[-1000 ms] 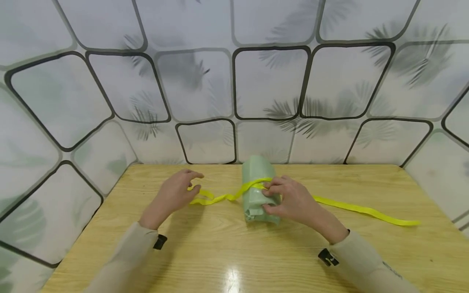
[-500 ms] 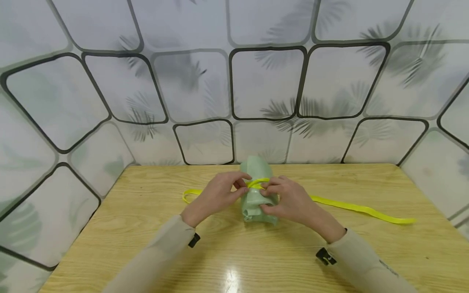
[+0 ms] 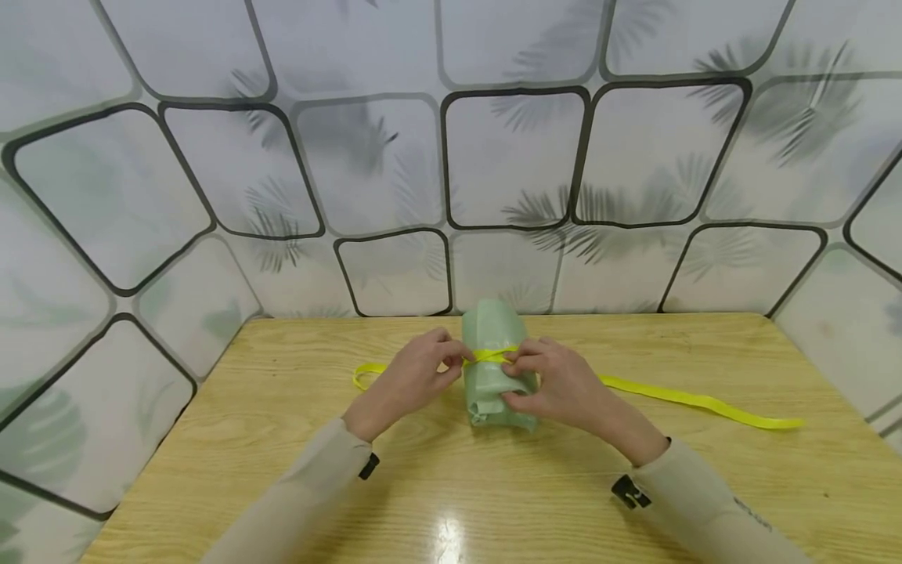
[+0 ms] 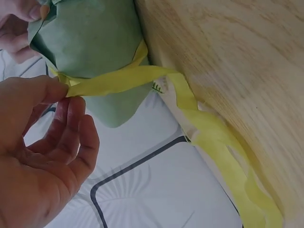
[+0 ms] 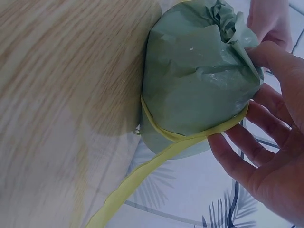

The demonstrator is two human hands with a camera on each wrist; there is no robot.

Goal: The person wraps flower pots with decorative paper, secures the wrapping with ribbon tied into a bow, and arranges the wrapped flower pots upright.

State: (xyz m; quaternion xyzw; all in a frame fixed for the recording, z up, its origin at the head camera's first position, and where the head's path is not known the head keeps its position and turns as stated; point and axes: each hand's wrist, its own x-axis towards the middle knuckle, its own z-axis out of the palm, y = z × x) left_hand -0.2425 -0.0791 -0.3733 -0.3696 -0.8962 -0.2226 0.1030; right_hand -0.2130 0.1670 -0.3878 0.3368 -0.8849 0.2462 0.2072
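Note:
A pale green wrapped roll (image 3: 496, 323) lies on the wooden table, its near end gathered into folds (image 5: 223, 21). Yellow ribbon (image 3: 491, 356) goes round its middle and crosses on top. My left hand (image 3: 412, 374) is at the roll's left side; in the left wrist view its thumb and index finger pinch the ribbon (image 4: 111, 80) close against the wrap. From the right, my right hand (image 3: 564, 384) holds the roll, with the thumb near the folded end and fingertips against the ribbon on top. The ribbon's underside pass is hidden.
One ribbon tail (image 3: 705, 403) stretches right across the table (image 3: 437, 486). Another part of the ribbon forms a loop (image 3: 362, 372) behind my left hand. A patterned wall covering (image 3: 395, 274) rises at the table's back edge.
My left hand has moved right from the loose ribbon to the roll and now pinches the ribbon beside it. The ribbon lies flatter across the top. My right hand stays in place.

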